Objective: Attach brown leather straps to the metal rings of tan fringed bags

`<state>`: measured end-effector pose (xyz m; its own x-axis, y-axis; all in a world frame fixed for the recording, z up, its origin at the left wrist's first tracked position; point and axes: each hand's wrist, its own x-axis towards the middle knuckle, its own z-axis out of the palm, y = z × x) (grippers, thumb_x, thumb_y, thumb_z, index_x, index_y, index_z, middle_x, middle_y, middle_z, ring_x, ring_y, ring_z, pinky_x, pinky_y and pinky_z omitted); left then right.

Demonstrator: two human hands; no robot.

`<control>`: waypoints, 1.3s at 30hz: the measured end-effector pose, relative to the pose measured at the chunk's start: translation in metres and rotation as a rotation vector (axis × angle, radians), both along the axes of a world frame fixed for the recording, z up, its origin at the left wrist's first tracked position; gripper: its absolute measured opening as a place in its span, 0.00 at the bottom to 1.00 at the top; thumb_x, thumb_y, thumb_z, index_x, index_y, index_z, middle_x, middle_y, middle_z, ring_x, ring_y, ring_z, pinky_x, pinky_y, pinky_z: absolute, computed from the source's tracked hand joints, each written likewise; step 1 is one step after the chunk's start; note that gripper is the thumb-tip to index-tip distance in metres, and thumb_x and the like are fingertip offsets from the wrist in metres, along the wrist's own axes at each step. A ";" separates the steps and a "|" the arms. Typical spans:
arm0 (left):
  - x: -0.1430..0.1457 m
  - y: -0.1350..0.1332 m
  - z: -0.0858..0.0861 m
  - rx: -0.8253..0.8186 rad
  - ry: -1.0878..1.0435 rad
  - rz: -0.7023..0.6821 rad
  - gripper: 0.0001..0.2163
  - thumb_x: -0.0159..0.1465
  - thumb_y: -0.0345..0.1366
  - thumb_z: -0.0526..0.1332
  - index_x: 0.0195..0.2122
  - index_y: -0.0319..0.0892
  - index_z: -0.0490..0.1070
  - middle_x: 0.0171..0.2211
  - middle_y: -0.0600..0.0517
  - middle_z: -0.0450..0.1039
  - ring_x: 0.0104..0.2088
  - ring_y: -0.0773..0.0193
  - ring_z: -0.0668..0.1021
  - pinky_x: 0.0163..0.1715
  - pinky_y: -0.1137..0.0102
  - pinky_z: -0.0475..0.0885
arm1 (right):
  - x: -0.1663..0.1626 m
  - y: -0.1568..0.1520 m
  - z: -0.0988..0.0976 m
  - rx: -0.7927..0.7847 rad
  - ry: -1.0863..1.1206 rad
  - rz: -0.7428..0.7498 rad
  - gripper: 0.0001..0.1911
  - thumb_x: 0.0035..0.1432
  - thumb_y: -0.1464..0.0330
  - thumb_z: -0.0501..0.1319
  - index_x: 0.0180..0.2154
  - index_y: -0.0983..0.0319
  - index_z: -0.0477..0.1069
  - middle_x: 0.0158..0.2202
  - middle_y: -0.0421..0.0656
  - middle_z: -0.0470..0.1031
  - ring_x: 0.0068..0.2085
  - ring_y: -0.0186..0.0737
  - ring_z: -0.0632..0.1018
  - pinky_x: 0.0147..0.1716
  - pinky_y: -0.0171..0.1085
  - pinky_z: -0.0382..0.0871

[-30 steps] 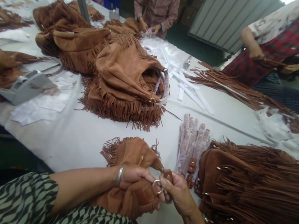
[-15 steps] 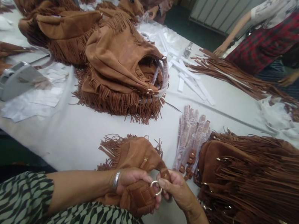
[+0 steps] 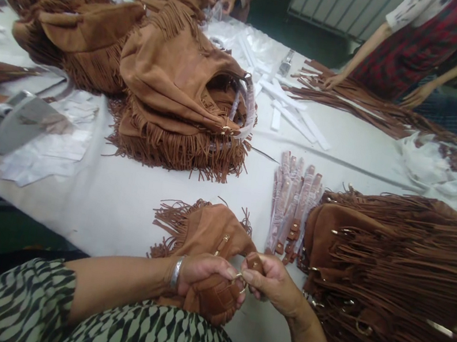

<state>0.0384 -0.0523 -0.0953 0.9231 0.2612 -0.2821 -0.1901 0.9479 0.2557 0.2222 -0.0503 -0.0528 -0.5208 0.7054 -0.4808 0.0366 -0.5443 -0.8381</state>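
A brown suede fringed bag (image 3: 211, 223) lies on the table right in front of me, its near part gathered up to my body. My left hand (image 3: 209, 274), with a silver bracelet at the wrist, closes around the bag's edge by a gold-coloured metal ring (image 3: 243, 284). In the fingers of my right hand (image 3: 275, 284) is a brown strap end (image 3: 256, 262) with a stud, pinched close beside the ring. Both hands nearly meet at the ring. My fingers partly cover it, so I cannot tell whether the strap passes through.
Plastic-wrapped straps (image 3: 293, 205) lie beside a pile of dark fringed bags (image 3: 394, 280) at right. More bags (image 3: 173, 80) are heaped ahead, left of white strips (image 3: 298, 118). A tape dispenser (image 3: 21, 122) stands left. A co-worker's hand (image 3: 335, 81) touches brown strips; another person works at the back.
My right fingertips have come over the ring, which has turned and shows less. The strap end is tilted more upward. The co-worker at right has shifted their hands over the strips.
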 end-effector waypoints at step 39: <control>-0.003 -0.012 0.058 1.700 1.026 -0.152 0.10 0.62 0.42 0.50 0.36 0.41 0.59 0.33 0.50 0.64 0.31 0.63 0.70 0.29 0.69 0.63 | -0.009 -0.023 0.008 -0.175 0.085 -0.217 0.18 0.49 0.57 0.64 0.24 0.65 0.63 0.17 0.34 0.62 0.15 0.24 0.62 0.15 0.27 0.55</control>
<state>0.0356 -0.0641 -0.0372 0.6439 0.7337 -0.2170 0.6326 -0.3509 0.6904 0.2129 -0.0737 -0.0448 -0.4102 0.7152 -0.5660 -0.1628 -0.6680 -0.7261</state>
